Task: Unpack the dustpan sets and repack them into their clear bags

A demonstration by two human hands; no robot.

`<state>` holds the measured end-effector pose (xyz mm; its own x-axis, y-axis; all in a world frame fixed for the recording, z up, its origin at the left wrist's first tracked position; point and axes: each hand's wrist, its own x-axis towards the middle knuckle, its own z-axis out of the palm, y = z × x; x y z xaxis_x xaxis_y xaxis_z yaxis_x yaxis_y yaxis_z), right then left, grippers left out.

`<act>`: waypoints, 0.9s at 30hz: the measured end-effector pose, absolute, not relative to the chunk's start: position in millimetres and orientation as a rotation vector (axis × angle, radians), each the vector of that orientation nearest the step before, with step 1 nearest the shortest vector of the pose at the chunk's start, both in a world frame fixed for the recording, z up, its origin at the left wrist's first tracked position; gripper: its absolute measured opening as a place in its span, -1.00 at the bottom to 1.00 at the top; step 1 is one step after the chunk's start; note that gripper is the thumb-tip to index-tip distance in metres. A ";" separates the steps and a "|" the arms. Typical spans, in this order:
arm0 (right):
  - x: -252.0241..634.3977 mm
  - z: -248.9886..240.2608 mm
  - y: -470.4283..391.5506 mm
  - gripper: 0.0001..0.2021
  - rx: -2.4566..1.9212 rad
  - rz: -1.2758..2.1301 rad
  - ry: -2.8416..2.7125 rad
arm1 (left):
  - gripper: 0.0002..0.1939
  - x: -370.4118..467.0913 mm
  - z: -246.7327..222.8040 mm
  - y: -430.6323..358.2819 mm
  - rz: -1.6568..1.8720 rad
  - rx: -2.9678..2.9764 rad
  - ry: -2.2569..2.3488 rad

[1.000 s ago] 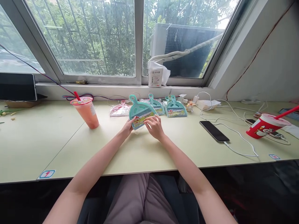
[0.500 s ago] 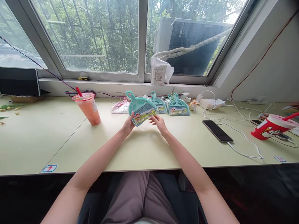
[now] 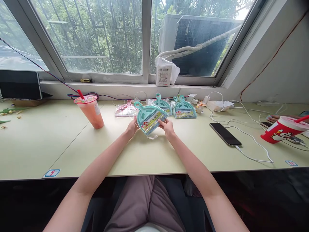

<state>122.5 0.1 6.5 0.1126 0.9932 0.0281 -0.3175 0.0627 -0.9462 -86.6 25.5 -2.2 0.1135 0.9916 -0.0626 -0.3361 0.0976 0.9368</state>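
A mint-green dustpan and brush set [image 3: 150,119], in clear plastic wrap with a yellow label, is held tilted above the table. My left hand [image 3: 132,127] grips its left edge, fingers partly hidden behind it. On the lower right edge, my right hand [image 3: 167,127] is closed with the thumb in front. Behind it stand another wrapped green dustpan set [image 3: 162,102], partly covered, and a further green dustpan set [image 3: 184,109] to the right. A pink wrapped dustpan set [image 3: 126,109] lies at the left.
An orange drink cup [image 3: 89,111] stands left on the pale table [image 3: 72,145]. To the right lie a phone [image 3: 225,134] with a white charging cable [image 3: 253,158] and a red cup [image 3: 280,130]. A tissue pack [image 3: 164,74] sits on the sill. Another person's hand [image 3: 276,118] shows far right.
The held dustpan set has moved slightly right and down and tilted more. My right hand has closed on its lower right edge, where its fingers were looser before.
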 end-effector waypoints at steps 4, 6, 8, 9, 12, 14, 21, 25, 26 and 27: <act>121.3 11.1 -2.0 -0.75 -0.981 1.253 -0.934 | -0.60 -91.9 -2.2 30.5 1.359 0.926 1.028; 121.1 13.1 -3.1 -0.76 -0.969 1.253 -0.948 | -0.61 -93.9 -0.8 30.5 1.396 0.934 1.030; 121.3 15.3 -4.4 -0.76 -0.957 1.240 -0.962 | -0.58 -95.1 0.0 30.2 1.409 0.957 1.017; 121.4 16.4 -5.1 -0.75 -0.954 1.232 -0.969 | -0.57 -95.3 -0.2 30.3 1.411 0.979 1.008; 122.2 19.3 -6.4 -0.73 -0.950 1.221 -0.990 | -0.52 -95.8 -2.3 32.5 1.419 1.041 1.007; 124.2 21.1 -5.9 -0.71 -0.964 1.211 -1.000 | -0.49 -97.9 -2.6 35.1 1.428 1.051 1.030; 143.4 28.4 -0.7 -0.64 -1.049 1.207 -1.232 | -0.39 -130.5 25.3 36.3 1.756 1.415 1.237; 146.5 31.4 -4.7 -0.61 -1.028 1.274 -1.428 | -0.41 -137.7 37.3 28.7 1.319 1.732 1.131; 146.0 31.8 -5.8 -0.61 -1.029 1.285 -1.453 | -0.44 -136.1 36.4 27.3 1.209 1.731 1.113; 145.3 32.2 -6.7 -0.61 -1.032 1.293 -1.460 | -0.48 -134.1 34.2 26.6 1.136 1.723 1.103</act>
